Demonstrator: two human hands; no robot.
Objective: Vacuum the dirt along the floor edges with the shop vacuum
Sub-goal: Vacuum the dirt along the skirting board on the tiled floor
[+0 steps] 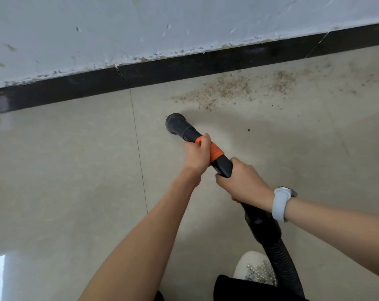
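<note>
The left hand is closed around the vacuum wand at its orange collar, the fingers wrapped fully round it and the thumb laid along the top. The right hand is clenched on the same wand just behind the left, where the black tube meets the ribbed hose; a pale watch is worn on that wrist. The wand is held slanted down, and its round black nozzle is seen at or just above the tiled floor; contact cannot be told. A patch of brownish dirt is spread on the floor beyond the nozzle, between it and the black skirting, and further grit is scattered along the skirting away from the nozzle. Above the skirting a white wall with a chipped lower edge is seen. Behind the wand, the hose is run past a white shoe near the bottom edge of the view.
</note>
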